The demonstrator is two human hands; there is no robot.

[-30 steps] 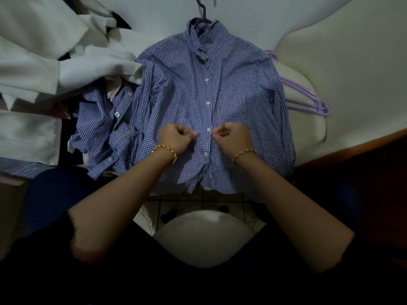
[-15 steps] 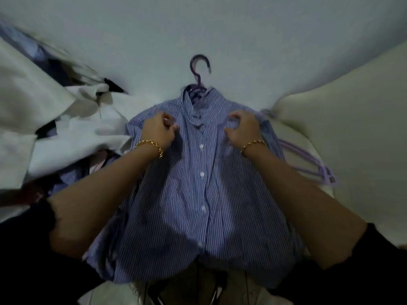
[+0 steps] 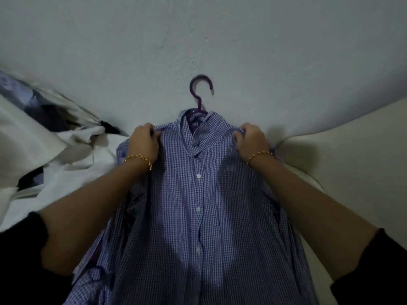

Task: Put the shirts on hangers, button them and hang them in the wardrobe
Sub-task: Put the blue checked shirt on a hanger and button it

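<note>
A pale wall (image 3: 198, 29) is being faced at the far side. One blue-checked shirt (image 3: 176, 216) is being held up in the middle, in front of that wall, with its hem hanging toward the near edge. White cloth (image 3: 44, 139) is lying heaped at the left. Both forearms are being stretched forward and apart. The shirt's left shoulder is being gripped by the left hand (image 3: 144, 143), fingers curled into the fabric, and its right shoulder is being clutched likewise by the right hand (image 3: 251, 139). One purple hanger (image 3: 199, 91) is being carried inside the collar, hook upward. Two gold bracelets (image 3: 138, 158) are being worn, one per wrist. Three white buttons (image 3: 198, 176) are being shown down the closed front.
</note>
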